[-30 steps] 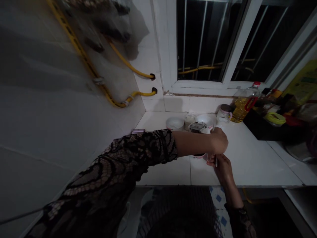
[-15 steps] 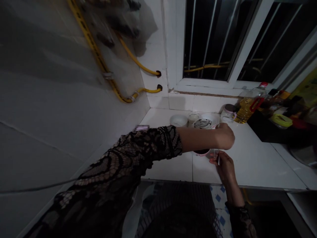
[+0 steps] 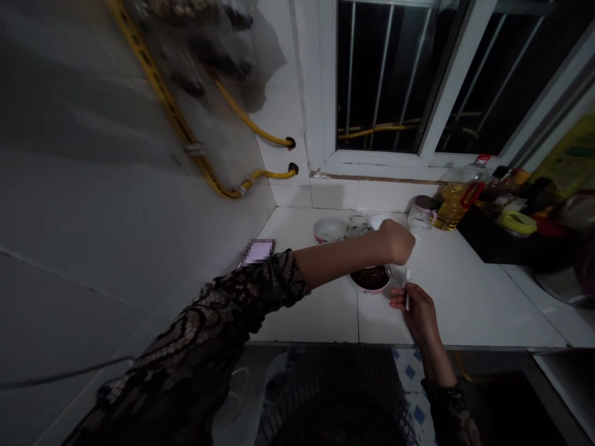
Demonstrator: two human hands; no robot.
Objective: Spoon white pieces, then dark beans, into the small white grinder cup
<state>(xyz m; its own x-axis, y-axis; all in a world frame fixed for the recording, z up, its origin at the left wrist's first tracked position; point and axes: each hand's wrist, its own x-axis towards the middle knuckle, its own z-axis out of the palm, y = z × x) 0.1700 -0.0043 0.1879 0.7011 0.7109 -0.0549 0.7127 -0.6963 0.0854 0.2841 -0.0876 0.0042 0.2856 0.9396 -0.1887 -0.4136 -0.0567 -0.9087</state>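
Note:
My left hand (image 3: 397, 241) is closed with its back towards me, raised over the right side of a pink-edged bowl (image 3: 372, 290) with dark reddish-brown contents. Its fingers are turned away, so whatever they hold is hidden. Lower down, at the bowl's right side, my right hand (image 3: 419, 305) pinches a see-through thing with a white strip (image 3: 408, 298). Its clear part reaches up between the bowl and my left hand; the exact kind is unclear. Behind my left forearm stand a white bowl (image 3: 329, 227), a clear jar (image 3: 357, 221) and part of another white dish (image 3: 379, 221).
A jar with a dark lid (image 3: 422, 212) and an oil bottle (image 3: 453, 204) stand at the back right, beside a black rack (image 3: 486, 238) of condiments. A phone (image 3: 259, 251) leans near the left wall. Yellow pipes (image 3: 204, 158) run along the walls.
My left hand and forearm have shifted left, uncovering more of the dark-filled bowl, the clear thing and the phone. My right hand stays nearly in place. The view has turned slightly.

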